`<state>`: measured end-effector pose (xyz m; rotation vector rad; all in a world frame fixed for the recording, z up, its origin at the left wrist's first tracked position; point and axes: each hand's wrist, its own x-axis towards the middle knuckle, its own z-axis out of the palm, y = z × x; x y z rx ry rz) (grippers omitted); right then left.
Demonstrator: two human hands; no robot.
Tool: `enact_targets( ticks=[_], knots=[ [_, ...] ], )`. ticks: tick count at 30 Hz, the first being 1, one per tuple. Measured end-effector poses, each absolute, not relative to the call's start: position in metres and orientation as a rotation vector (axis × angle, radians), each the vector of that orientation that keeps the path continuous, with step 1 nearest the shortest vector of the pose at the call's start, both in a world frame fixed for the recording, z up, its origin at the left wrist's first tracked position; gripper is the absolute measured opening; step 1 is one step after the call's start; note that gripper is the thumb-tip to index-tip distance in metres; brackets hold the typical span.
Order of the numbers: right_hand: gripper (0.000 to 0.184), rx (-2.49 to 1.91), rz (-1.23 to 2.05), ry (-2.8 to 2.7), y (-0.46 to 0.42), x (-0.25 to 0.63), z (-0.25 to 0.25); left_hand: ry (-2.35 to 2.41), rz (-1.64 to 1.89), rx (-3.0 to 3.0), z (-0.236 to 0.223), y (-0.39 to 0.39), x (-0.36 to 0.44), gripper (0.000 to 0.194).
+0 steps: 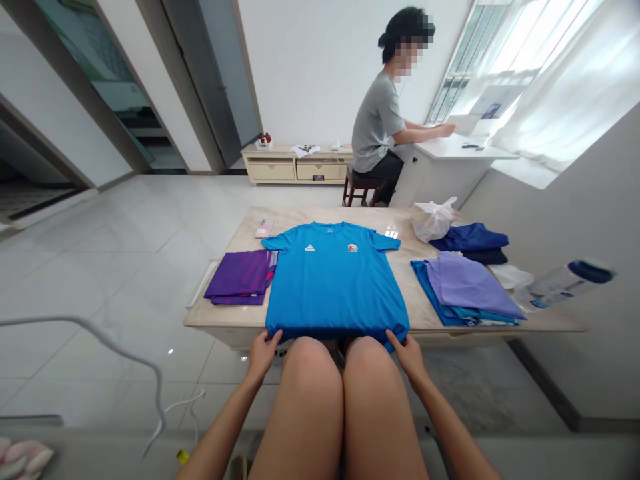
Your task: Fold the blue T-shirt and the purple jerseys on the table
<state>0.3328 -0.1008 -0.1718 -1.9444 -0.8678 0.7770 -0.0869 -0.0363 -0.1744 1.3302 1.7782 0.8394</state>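
A bright blue T-shirt [335, 287] lies spread front side up on the table, its collar at the far side and its hem over the near edge. My left hand [263, 352] pinches the hem at the left corner. At the right corner, my right hand [407, 353] grips the same hem between thumb and fingers. Left of the shirt lies a folded purple garment [239, 275], close to the left sleeve. To the right is a stack of folded clothes with a lavender garment [473, 283] on top.
The marble-topped table [220, 317] also bears a white plastic bag [434, 219], dark blue clothes [470, 237], a clear bottle [563, 285] and a small pink packet [265, 227]. A person [377, 120] sits at a white desk [457, 148] beyond. A grey cable [125, 347] curves at lower left.
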Motion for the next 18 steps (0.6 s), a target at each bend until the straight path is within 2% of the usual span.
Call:
enact_targets(
  ticks=[5, 10, 15, 18],
  knots=[
    [0.061, -1.973, 0.726, -0.969, -0.127, 0.332, -0.184, 1.810, 0.849, 1.329, -0.181, -0.053, -0.095, 0.053],
    [0.053, -2.031, 0.858, -1.098, -0.164, 0.338, -0.177, 1.903, 0.787, 1.294, -0.162, -0.077, -0.105, 0.035],
    [0.058, -2.053, 0.623, -0.979, -0.164, 0.347, -0.144, 1.801, 0.926, 1.359, -0.100, -0.091, -0.096, 0.033],
    [0.059, -1.879, 0.651, -0.990, -0.154, 0.333, -0.100, 1.539, 0.895, 1.529, -0.044, -0.111, -0.072, 0.038]
  ],
)
